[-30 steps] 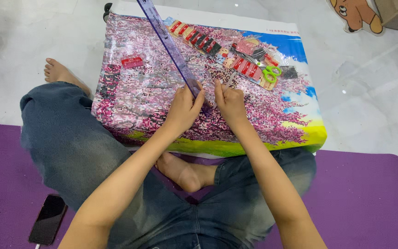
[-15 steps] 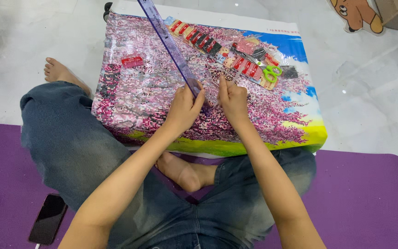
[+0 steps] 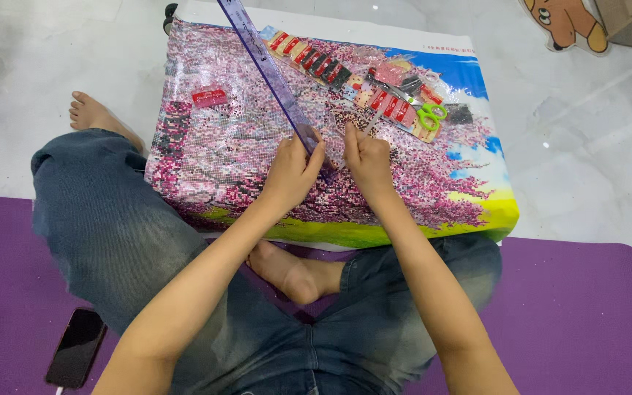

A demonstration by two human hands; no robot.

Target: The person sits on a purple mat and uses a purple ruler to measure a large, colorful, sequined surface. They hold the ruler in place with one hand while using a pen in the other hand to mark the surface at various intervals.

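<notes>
Barely shifting since half second ago: pressing on, both hands staying close together at middle of canvas, work continuing in same patch.

- Lying flat on low surface [image 3: 184, 22]: diamond-painting canvas [image 3: 213, 157], pink blossom mosaic, blue sky, yellow-green lower edge.
- Pinning near end of long purple ruler [image 3: 272, 69]: left hand [image 3: 292, 175], fingers curled over it.
- Pinching small tool, too small to identify: right hand [image 3: 367, 162], closed.

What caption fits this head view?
Seated person's left hand holds a purple ruler on a pink mosaic canvas while right hand works beside it.
</notes>
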